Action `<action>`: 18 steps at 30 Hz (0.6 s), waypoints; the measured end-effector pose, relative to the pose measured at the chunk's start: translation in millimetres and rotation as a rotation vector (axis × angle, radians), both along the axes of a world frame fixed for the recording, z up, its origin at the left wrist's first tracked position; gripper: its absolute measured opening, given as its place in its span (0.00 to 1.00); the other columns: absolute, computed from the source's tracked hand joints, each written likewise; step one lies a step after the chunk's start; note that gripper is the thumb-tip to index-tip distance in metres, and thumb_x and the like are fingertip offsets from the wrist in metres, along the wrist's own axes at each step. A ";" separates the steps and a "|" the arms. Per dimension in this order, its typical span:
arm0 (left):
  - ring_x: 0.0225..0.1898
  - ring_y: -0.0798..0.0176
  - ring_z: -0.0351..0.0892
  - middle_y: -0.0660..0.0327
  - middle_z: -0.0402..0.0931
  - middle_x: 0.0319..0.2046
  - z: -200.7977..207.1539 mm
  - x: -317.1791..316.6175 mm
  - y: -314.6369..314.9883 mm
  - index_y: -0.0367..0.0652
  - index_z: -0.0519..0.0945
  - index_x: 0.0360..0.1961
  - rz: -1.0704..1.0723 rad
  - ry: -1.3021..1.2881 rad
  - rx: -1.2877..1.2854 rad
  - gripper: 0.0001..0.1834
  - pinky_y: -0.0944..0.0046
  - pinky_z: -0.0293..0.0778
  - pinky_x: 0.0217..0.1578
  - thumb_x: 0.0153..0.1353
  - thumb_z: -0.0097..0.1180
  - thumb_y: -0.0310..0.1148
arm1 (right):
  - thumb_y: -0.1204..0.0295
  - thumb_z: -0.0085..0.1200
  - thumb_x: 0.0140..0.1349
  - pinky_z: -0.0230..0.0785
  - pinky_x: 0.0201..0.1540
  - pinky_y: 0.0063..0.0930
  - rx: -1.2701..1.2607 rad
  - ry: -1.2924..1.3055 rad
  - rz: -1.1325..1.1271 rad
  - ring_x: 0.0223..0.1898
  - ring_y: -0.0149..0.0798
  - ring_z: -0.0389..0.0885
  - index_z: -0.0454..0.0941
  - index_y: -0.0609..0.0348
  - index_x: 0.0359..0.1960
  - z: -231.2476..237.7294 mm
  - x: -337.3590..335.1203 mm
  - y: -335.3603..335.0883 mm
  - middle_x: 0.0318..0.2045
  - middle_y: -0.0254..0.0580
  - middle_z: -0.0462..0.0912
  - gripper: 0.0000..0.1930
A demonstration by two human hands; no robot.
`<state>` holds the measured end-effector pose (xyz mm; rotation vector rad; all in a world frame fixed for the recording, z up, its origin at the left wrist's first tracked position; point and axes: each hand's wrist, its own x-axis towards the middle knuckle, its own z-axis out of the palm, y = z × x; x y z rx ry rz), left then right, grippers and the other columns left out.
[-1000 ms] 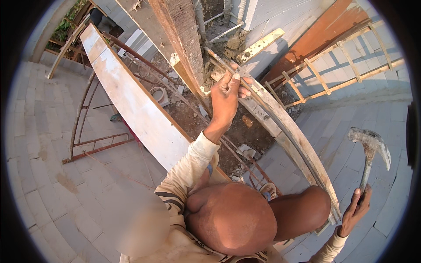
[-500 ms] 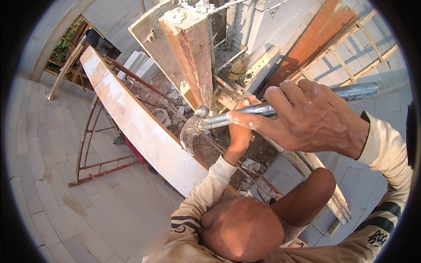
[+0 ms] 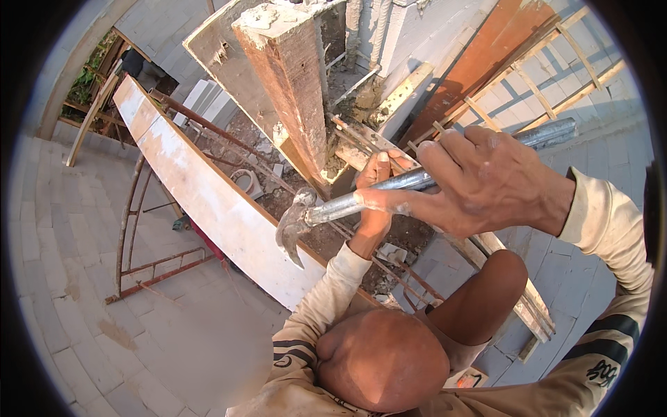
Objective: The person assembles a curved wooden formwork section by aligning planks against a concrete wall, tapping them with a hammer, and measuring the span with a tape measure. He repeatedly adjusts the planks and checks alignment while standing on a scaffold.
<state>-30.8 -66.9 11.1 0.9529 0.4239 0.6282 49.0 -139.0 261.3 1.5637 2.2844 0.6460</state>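
Pale paved ground (image 3: 90,292) lies far below a cluttered building site seen from above. Closest to the camera, the right hand (image 3: 479,181) is wrapped tight around the shaft of a grey steel claw hammer (image 3: 326,208), its head pointing left and claws curving downward, just left of the left hand (image 3: 375,184). That left hand's fingers are curled around a thin wooden strip (image 3: 361,142) beside a weathered upright timber post (image 3: 288,83), with a long white curved board (image 3: 208,198) further left.
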 end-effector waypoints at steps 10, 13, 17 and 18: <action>0.40 0.69 0.83 0.59 0.85 0.39 1.9 3.5 -7.6 0.38 0.79 0.51 -0.044 0.022 -0.054 0.19 0.64 0.82 0.43 0.84 0.45 0.44 | 0.60 0.58 0.70 0.58 0.19 0.26 0.119 0.099 0.240 0.22 0.32 0.71 0.78 0.44 0.68 -13.5 0.0 -2.3 0.23 0.32 0.68 0.25; 0.40 0.69 0.83 0.58 0.85 0.39 1.7 -0.5 -3.9 0.39 0.79 0.50 -0.080 -0.040 -0.141 0.18 0.63 0.82 0.43 0.85 0.44 0.44 | 0.59 0.59 0.69 0.59 0.19 0.27 -0.024 -0.071 -0.142 0.20 0.31 0.70 0.80 0.48 0.66 -16.0 17.1 8.5 0.22 0.32 0.68 0.24; 0.41 0.69 0.82 0.59 0.84 0.41 3.8 -1.0 -5.3 0.39 0.78 0.52 -0.119 0.025 -0.161 0.18 0.62 0.83 0.45 0.84 0.44 0.42 | 0.65 0.55 0.68 0.58 0.20 0.25 -0.012 0.000 0.035 0.24 0.33 0.69 0.70 0.41 0.76 -17.1 -7.2 0.0 0.27 0.33 0.69 0.32; 0.42 0.69 0.82 0.60 0.83 0.42 4.2 -0.6 -5.1 0.38 0.78 0.53 -0.124 0.019 -0.145 0.17 0.61 0.83 0.45 0.84 0.44 0.42 | 0.66 0.55 0.68 0.58 0.20 0.25 -0.004 -0.006 0.155 0.25 0.32 0.69 0.71 0.43 0.76 -16.9 -12.4 -1.9 0.27 0.33 0.69 0.32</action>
